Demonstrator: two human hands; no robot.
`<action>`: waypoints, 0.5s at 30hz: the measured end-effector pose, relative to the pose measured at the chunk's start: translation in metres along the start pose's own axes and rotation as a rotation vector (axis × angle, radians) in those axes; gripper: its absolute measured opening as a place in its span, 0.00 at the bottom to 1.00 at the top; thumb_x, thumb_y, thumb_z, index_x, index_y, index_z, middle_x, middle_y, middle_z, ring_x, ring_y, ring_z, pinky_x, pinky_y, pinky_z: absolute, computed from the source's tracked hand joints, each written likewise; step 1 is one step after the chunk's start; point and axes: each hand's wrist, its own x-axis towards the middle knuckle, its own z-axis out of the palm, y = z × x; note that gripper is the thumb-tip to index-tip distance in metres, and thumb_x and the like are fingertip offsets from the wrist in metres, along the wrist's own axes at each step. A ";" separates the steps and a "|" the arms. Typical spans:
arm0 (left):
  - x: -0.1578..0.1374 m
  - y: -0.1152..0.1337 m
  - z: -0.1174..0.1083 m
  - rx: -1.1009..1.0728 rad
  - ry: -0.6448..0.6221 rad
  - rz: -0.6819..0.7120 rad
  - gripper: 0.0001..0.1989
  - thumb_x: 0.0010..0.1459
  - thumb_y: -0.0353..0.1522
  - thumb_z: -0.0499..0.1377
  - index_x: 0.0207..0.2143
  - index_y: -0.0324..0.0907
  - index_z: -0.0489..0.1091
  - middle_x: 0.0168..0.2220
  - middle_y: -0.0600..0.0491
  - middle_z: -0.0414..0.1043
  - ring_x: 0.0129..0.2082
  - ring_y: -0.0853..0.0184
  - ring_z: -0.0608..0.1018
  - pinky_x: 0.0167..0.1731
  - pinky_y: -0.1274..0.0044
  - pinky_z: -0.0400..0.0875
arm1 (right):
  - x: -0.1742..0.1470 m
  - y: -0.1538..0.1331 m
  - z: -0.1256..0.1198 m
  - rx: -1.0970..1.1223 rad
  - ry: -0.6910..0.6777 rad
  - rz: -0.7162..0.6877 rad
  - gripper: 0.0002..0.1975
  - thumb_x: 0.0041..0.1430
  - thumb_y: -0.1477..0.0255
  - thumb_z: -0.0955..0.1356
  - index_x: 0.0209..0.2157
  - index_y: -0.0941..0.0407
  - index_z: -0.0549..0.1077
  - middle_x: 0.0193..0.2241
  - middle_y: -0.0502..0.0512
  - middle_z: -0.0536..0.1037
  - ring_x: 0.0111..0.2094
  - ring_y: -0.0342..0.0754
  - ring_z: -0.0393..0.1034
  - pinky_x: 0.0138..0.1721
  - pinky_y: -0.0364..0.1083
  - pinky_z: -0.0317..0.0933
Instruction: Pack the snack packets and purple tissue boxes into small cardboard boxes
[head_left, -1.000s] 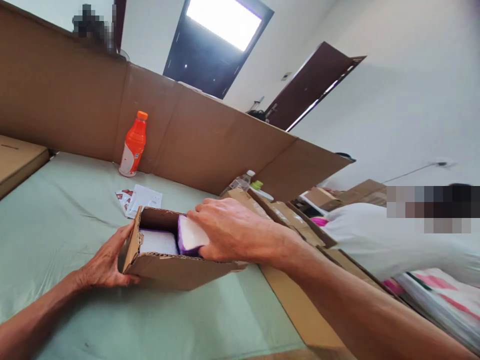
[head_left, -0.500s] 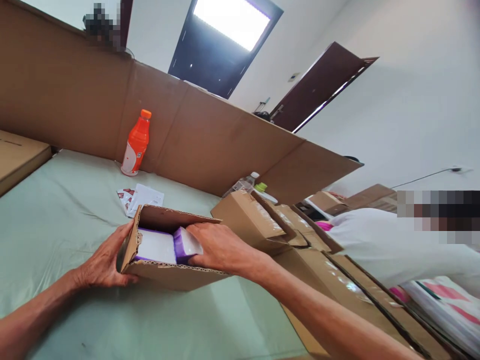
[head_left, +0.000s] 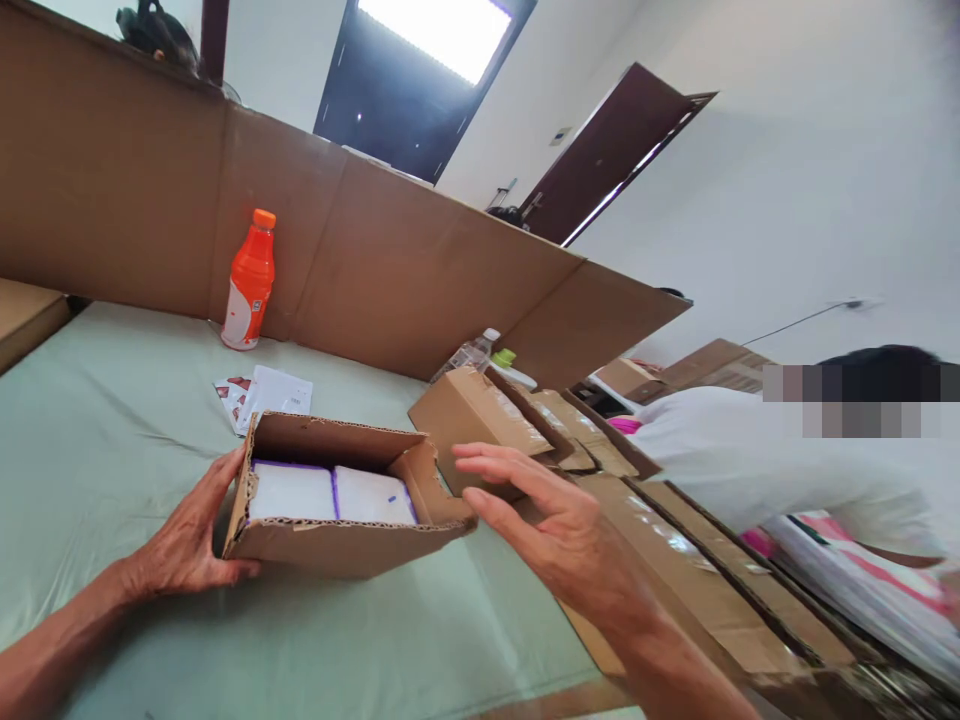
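Note:
A small cardboard box point(head_left: 337, 550) stands open at the top on the green-covered table. Inside it two white packs with purple edges, a left pack point(head_left: 292, 492) and a right pack point(head_left: 373, 494), sit side by side, with a gap at the box's right end. My left hand point(head_left: 184, 530) grips the box's left end, thumb along the front and fingers at the back. My right hand point(head_left: 547, 520) hovers just off the box's right end, fingers apart, holding nothing.
Behind the box lie flat sachets point(head_left: 274, 392) and an orange bottle point(head_left: 250, 280) stands by a cardboard wall point(head_left: 405, 260). Closed cartons point(head_left: 480, 410) and a clear plastic bottle point(head_left: 469, 355) are at the right. A person in a white top point(head_left: 705, 440) sits beyond them.
My right hand has let go of the right-hand pack, which now lies down in the box beside the other, and has drawn out to the right. My left hand keeps its grip.

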 end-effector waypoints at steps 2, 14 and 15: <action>0.000 0.005 0.000 0.020 0.039 0.015 0.55 0.60 0.58 0.62 0.77 0.53 0.34 0.74 0.36 0.49 0.70 0.31 0.61 0.64 0.39 0.64 | -0.016 0.011 0.005 0.029 -0.011 0.015 0.11 0.67 0.62 0.70 0.45 0.51 0.81 0.52 0.57 0.83 0.53 0.55 0.79 0.51 0.51 0.76; 0.001 0.028 -0.003 0.225 0.206 0.244 0.44 0.68 0.51 0.58 0.77 0.47 0.43 0.73 0.35 0.52 0.71 0.42 0.62 0.66 0.51 0.64 | -0.042 -0.004 0.044 0.130 -0.139 0.030 0.23 0.65 0.66 0.70 0.60 0.51 0.71 0.52 0.58 0.82 0.52 0.55 0.79 0.56 0.56 0.74; 0.002 0.029 -0.003 0.237 0.207 0.256 0.43 0.69 0.51 0.57 0.77 0.47 0.43 0.72 0.35 0.54 0.71 0.43 0.62 0.66 0.51 0.64 | -0.042 -0.004 0.046 0.125 -0.121 0.047 0.23 0.65 0.66 0.70 0.61 0.52 0.70 0.52 0.59 0.82 0.52 0.55 0.79 0.57 0.57 0.73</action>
